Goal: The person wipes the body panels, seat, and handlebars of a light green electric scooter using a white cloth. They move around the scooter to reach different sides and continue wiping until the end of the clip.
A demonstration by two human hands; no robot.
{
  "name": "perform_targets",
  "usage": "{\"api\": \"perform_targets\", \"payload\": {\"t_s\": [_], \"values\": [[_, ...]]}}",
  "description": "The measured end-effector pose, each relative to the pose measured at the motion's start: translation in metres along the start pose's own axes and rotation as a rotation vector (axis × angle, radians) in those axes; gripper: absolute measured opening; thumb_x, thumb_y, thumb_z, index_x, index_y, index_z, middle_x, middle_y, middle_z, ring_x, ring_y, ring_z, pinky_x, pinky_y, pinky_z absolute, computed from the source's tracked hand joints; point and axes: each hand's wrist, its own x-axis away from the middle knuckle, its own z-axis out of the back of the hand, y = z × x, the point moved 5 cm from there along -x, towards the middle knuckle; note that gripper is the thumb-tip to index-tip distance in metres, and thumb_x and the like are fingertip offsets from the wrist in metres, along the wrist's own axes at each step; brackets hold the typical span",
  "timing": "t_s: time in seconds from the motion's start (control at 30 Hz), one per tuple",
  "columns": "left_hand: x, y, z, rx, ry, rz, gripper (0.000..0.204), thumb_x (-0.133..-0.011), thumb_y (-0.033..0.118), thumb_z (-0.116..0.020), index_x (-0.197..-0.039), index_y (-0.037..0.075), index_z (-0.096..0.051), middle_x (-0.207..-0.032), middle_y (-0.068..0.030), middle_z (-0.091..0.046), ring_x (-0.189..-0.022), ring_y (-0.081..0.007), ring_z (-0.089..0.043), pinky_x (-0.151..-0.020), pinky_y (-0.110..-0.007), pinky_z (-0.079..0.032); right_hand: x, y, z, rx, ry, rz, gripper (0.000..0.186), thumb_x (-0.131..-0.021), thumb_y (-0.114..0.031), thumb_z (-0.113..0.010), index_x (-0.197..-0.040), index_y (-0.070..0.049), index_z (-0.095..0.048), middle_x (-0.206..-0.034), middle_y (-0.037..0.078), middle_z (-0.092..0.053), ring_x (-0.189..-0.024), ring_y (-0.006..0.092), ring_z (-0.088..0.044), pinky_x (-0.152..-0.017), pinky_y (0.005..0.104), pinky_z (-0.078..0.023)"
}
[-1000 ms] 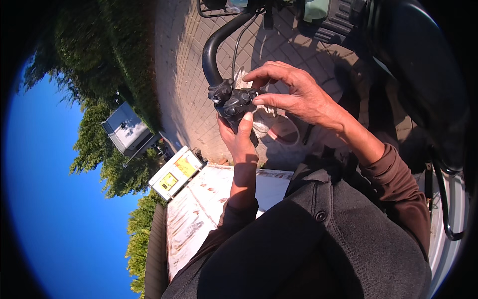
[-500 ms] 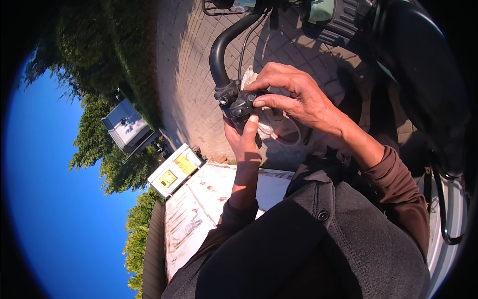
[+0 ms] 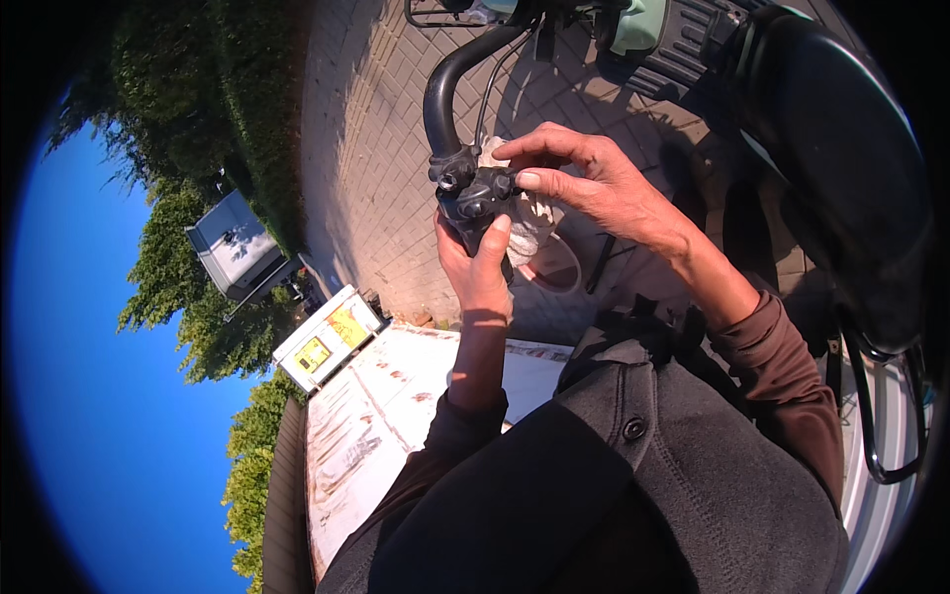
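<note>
A black curved handlebar (image 3: 443, 104) comes down from the top and ends in a dark switch housing (image 3: 480, 196) with small buttons. Below that housing, my left hand (image 3: 477, 265) is wrapped around the handlebar grip, its thumb resting along the near side. My right hand (image 3: 604, 188) hovers at the housing's right end. Its forefinger and thumb are apart, with the thumb tip beside or touching the end of the housing; the other fingers are partly hidden. A crumpled whitish cloth (image 3: 531, 228) hangs behind the grip, and I cannot see what holds it.
A black seat (image 3: 836, 168) and a ribbed footboard (image 3: 693, 45) lie at the upper right. A cable (image 3: 487, 94) runs beside the bar. Grey paving (image 3: 381, 188) lies underneath. Toward the left are a rusty white surface (image 3: 386, 406), a white box (image 3: 327, 339) and trees (image 3: 198, 89).
My right forefinger and thumb have drawn back slightly from the switch housing, and the forefinger sits higher. My left hand keeps its hold. The whole view has shifted a little.
</note>
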Motion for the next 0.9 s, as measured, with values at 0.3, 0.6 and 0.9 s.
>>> {"api": "perform_targets", "payload": {"t_s": [0.3,0.6,0.9], "values": [[0.0,0.005,-0.003,0.008,0.026,-0.041,0.057,-0.085,0.018,-0.075,-0.136,0.002,-0.054,-0.125,-0.0072,-0.062,-0.113,-0.0178,-0.06,-0.104,-0.033,-0.044,0.017,0.007,-0.006,-0.16,0.038,-0.111,0.042,-0.099,-0.026,-0.072,-0.133,-0.003,-0.065,-0.109,0.004,-0.067,-0.104,0.013,-0.061,-0.094,0.0284,-0.05],[0.001,0.002,-0.005,0.026,-0.035,-0.026,0.061,-0.085,0.021,-0.077,-0.136,0.0,-0.05,-0.127,-0.0077,-0.058,-0.115,-0.0167,-0.057,-0.104,-0.034,-0.044,0.026,-0.006,-0.014,-0.095,0.161,-0.108,0.056,-0.094,-0.027,-0.078,-0.136,0.003,-0.056,-0.098,0.004,-0.063,-0.094,0.0109,-0.06,-0.083,0.0268,-0.051],[0.006,-0.003,-0.018,0.157,-0.144,0.097,0.048,-0.086,0.001,-0.068,-0.132,0.0,-0.056,-0.119,-0.0061,-0.064,-0.105,-0.0126,-0.062,-0.088,-0.028,-0.052,0.029,-0.021,-0.041,0.326,0.389,-0.176,0.073,-0.086,-0.043,-0.082,-0.132,0.007,-0.056,-0.105,0.017,-0.07,-0.094,0.0206,-0.07,-0.08,0.0333,-0.057]]}}
